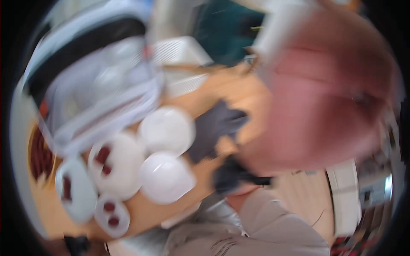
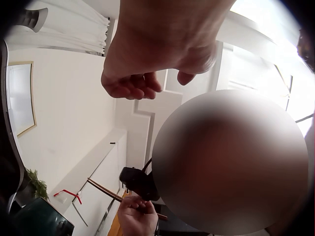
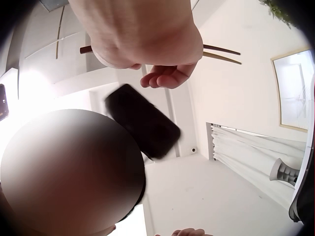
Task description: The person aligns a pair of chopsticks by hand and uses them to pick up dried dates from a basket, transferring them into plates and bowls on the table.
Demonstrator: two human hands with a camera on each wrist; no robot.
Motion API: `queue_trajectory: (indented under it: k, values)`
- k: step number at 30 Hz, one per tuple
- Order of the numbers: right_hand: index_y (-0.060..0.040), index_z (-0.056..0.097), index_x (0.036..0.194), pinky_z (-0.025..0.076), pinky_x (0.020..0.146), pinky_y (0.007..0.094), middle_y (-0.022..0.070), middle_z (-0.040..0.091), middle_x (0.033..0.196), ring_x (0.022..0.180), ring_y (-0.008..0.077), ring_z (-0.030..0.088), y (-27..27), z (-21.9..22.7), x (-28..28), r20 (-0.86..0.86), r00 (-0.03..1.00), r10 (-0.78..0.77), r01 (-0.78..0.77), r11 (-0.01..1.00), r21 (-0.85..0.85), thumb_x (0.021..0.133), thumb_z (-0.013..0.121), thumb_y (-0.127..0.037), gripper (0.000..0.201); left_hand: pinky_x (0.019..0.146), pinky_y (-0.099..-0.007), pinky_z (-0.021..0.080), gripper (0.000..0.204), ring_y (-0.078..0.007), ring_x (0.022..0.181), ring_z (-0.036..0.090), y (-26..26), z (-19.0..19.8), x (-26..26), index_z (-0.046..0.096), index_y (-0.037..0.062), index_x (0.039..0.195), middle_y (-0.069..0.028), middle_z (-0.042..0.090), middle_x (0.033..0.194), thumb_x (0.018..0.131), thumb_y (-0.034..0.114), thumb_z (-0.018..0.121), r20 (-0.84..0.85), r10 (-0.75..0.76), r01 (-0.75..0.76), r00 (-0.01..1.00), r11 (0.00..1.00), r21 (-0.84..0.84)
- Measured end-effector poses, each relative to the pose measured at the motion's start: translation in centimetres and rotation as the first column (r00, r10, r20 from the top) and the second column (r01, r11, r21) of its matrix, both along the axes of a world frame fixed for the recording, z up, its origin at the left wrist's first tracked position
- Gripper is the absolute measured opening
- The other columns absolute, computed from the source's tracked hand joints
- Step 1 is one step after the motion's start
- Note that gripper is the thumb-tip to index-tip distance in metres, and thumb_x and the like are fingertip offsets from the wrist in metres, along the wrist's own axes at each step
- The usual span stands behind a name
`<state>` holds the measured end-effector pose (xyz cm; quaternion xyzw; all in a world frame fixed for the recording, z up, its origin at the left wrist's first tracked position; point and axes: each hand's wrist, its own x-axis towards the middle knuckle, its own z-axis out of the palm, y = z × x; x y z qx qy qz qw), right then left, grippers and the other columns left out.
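Note:
My right hand point(image 3: 147, 44) grips a pair of chopsticks point(image 3: 221, 53), whose thin ends stick out past it in the right wrist view. The left wrist view shows that same hand low down, with the chopsticks point(image 2: 106, 190) crossing it. Large and blurred, a hand close to the camera fills the right of the head view. My left hand point(image 2: 160, 44) hangs with loosely bent fingers and holds nothing. On the wooden table point(image 1: 252, 96) lie white plates point(image 1: 128, 181) with dark red pieces point(image 1: 102, 154), beside two white bowls point(image 1: 166, 130).
A dark grey cloth point(image 1: 213, 128) lies right of the bowls. At the upper left stands a translucent bin point(image 1: 106, 115) with white dishes inside. Behind are a white slatted basket point(image 1: 181, 51) and a dark green object point(image 1: 226, 30). Dark red strips point(image 1: 40, 153) sit at the left edge.

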<state>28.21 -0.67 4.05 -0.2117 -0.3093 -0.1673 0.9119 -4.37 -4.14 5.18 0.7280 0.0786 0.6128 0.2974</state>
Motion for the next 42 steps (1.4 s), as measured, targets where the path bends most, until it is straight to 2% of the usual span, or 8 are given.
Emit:
queue_trajectory:
  k: [3, 10, 12, 21, 23, 26, 29, 42]
  values:
    - [-0.0017, 0.054, 0.099, 0.037, 0.045, 0.0265, 0.0119, 0.059, 0.065, 0.049, 0.0151, 0.049, 3.3, 0.4, 2.6, 0.127, 0.226, 0.966, -0.974, 0.226, 0.014, 0.109, 0.042, -0.033, 0.035, 0.082, -0.0394, 0.030, 0.041, -0.0183, 0.080, 0.037, 1.0, -2.0, 0.9, 0.044, 0.0097, 0.086, -0.0036, 0.041, 0.081, 0.101, 0.048, 0.049, 0.070, -0.123, 0.117, 0.990, 0.990, 0.082]
    - [-0.0133, 0.043, 0.073, 0.028, 0.038, 0.0298, 0.0017, 0.041, 0.049, 0.042, 0.0123, 0.032, 0.8, 1.2, 2.7, 0.188, 0.305, 0.934, -0.919, 0.340, -0.198, 0.110, 0.032, -0.032, 0.043, 0.115, -0.0505, 0.026, 0.032, -0.0239, 0.083, 0.047, 1.4, -5.6, -2.9, 0.053, 0.0094, 0.088, -0.0111, 0.054, 0.089, 0.099, 0.037, 0.043, -0.101, 0.211, -0.198, 0.972, 0.972, 0.125]
    - [-0.0112, 0.042, 0.076, 0.029, 0.042, 0.0243, 0.0037, 0.041, 0.051, 0.046, 0.0121, 0.033, 0.7, 1.3, 3.8, 0.307, -0.023, 0.951, -0.962, 0.063, -0.267, 0.111, 0.031, -0.028, 0.041, 0.074, -0.0432, 0.035, 0.036, -0.0180, 0.065, 0.044, 0.6, -3.1, 2.2, 0.048, 0.0134, 0.075, -0.0003, 0.055, 0.074, 0.099, 0.039, 0.054, -0.054, 0.264, -0.252, 0.963, 0.953, 0.170]
    - [-0.0006, 0.053, 0.098, 0.036, 0.044, 0.0238, 0.0120, 0.056, 0.054, 0.042, 0.0173, 0.048, -0.1, -0.3, 0.6, 0.361, 0.297, 0.884, -0.571, 0.468, -0.675, 0.111, 0.015, -0.049, 0.063, 0.062, -0.0328, 0.033, 0.034, -0.0164, 0.062, 0.040, 8.3, -12.3, -16.4, 0.044, 0.0064, 0.069, -0.0037, 0.039, 0.062, 0.099, 0.017, 0.053, 0.416, 0.752, -0.644, 0.511, 0.656, -0.395]
    - [0.0055, 0.057, 0.104, 0.039, 0.046, 0.0247, 0.0143, 0.060, 0.057, 0.048, 0.0180, 0.055, -0.5, -1.1, -0.5, 0.342, 0.279, 0.898, -0.588, 0.441, -0.678, 0.108, 0.022, -0.055, 0.070, 0.059, -0.0328, 0.033, 0.037, -0.0153, 0.060, 0.038, 10.5, -15.5, -21.9, 0.038, 0.0109, 0.067, -0.0007, 0.034, 0.061, 0.099, 0.020, 0.052, 0.626, 0.756, -0.424, 0.190, 0.638, -0.643]
    - [0.0075, 0.069, 0.097, 0.042, 0.054, 0.0284, 0.0144, 0.064, 0.066, 0.056, 0.0198, 0.056, -1.8, -1.6, -3.7, 0.255, 0.482, 0.838, -0.337, 0.446, -0.829, 0.104, 0.032, -0.051, 0.070, 0.055, -0.0327, 0.032, 0.039, -0.0151, 0.056, 0.035, 12.1, -19.4, -26.0, 0.033, 0.0138, 0.066, 0.0011, 0.031, 0.059, 0.099, 0.024, 0.052, 0.638, 0.752, -0.122, 0.166, 0.657, -0.744]
    - [0.0066, 0.071, 0.090, 0.043, 0.057, 0.0316, 0.0136, 0.065, 0.070, 0.059, 0.0216, 0.058, 0.0, -0.6, -5.2, 0.450, 0.202, 0.870, -0.133, 0.479, -0.867, 0.102, 0.037, -0.043, 0.062, 0.052, -0.0314, 0.030, 0.039, -0.0147, 0.052, 0.033, 14.0, -22.7, -26.7, 0.035, 0.0146, 0.067, 0.0013, 0.031, 0.057, 0.099, 0.027, 0.052, 0.625, 0.769, -0.046, 0.134, 0.635, -0.771]
    - [0.0062, 0.067, 0.091, 0.043, 0.061, 0.0309, 0.0083, 0.060, 0.071, 0.067, 0.0138, 0.053, 12.3, -5.7, -25.1, 0.227, 0.024, 0.974, -0.067, 0.228, -0.971, 0.102, 0.061, -0.027, 0.036, 0.049, -0.0309, 0.027, 0.045, -0.0125, 0.051, 0.035, 16.9, -25.5, -25.3, 0.040, 0.0120, 0.060, 0.0012, 0.037, 0.057, 0.099, 0.028, 0.056, 0.475, 0.877, -0.357, 0.076, 0.469, -0.808]
